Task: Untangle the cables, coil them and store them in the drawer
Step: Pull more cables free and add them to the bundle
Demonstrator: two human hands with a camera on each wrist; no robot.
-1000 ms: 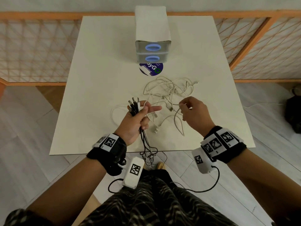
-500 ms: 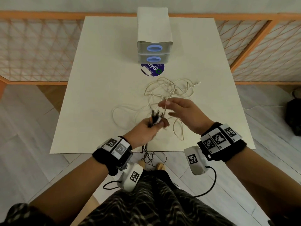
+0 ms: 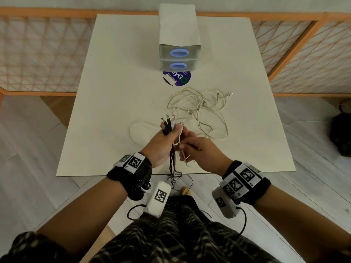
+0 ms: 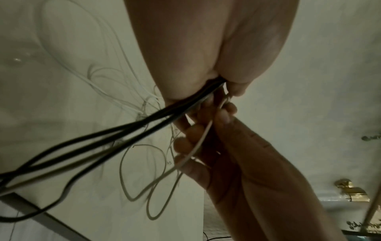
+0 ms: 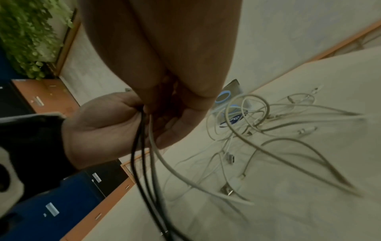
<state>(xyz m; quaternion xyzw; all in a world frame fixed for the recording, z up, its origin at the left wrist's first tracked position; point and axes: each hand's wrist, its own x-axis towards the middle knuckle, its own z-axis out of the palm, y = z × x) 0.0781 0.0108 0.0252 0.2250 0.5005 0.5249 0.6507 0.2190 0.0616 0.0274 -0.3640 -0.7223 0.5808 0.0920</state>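
Leftmost, an orange-framed lattice screen (image 3: 38, 54) stands behind pale plank flooring (image 3: 28, 158); the right wrist view adds green foliage (image 5: 31, 32) and dark blue cabinets (image 5: 62, 203) on that side of the room. Centre: one cream tabletop (image 3: 114, 92), matte, with its near edge just in front of the person's patterned dark garment (image 3: 171, 234). At the far middle of it, one grey two-drawer unit (image 3: 179, 35), both drawers closed, each with a blue oval pull, standing partly on a round dark blue sticker (image 3: 177, 78). Left hand (image 3: 161, 145): fingers clamped round a bundle of black cables (image 3: 171, 162), plugs fanning upward above the fist, the cords hanging past the table edge. Right hand (image 3: 201, 152): touching the left, fingers curled round a white cable (image 4: 198, 143) that runs up to the left fist. Right of centre: a loose tangle of white cables (image 3: 205, 111) lying on the tabletop between the hands and the drawer unit, one loop trailing left. Far right: a second lattice panel (image 3: 313, 54) and one dark bag (image 3: 341, 133) on the floor.
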